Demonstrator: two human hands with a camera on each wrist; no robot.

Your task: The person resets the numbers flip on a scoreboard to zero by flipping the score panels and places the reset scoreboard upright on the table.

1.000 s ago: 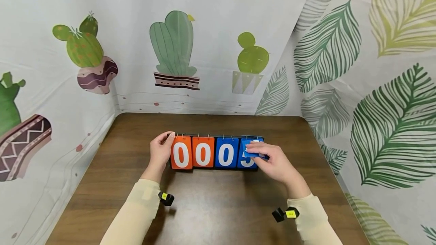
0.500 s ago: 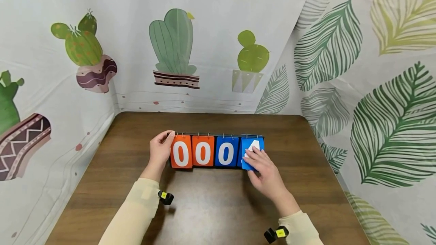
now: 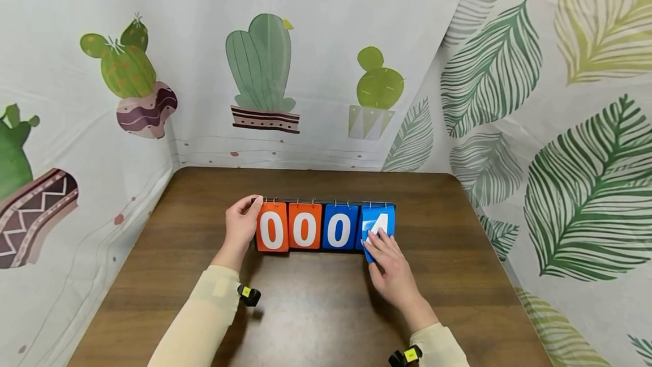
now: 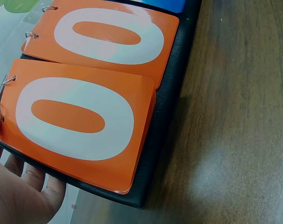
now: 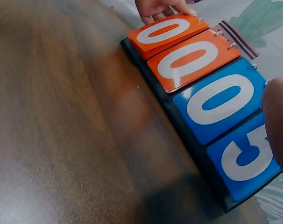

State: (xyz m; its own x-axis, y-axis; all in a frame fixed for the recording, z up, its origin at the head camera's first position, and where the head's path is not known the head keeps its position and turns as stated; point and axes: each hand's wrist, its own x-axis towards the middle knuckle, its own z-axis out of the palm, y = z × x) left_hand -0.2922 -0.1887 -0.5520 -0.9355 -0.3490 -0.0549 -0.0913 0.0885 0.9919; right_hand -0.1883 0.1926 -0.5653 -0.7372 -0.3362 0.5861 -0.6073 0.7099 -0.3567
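Observation:
A flip scoreboard with a black backing (image 4: 166, 109) leans up from the table, its ringed cards reading orange 0 (image 3: 272, 230), orange 0 (image 3: 304, 229) and blue 0 (image 3: 338, 229). At its upper left corner, my left hand (image 3: 241, 230) grips the edge, thumb in front and fingers behind. My right hand (image 3: 394, 273) pinches the lower part of the rightmost blue number card (image 3: 376, 217), which shows a 4 partly covered by the fingers. That card is lifted off its stack; a blue 5 card (image 5: 249, 156) shows beneath it in the right wrist view.
The brown wooden table (image 3: 316, 310) extends around the scoreboard. Behind and at the sides hangs white cloth (image 3: 326, 72) printed with cacti and leaves. Small black cameras sit on the left sleeve (image 3: 196, 321) and right sleeve (image 3: 440, 350).
My right hand has brought the folded-up blue card down over the 5, so its 4 faces front. The hand moved down and slightly left. My left hand keeps its grip.

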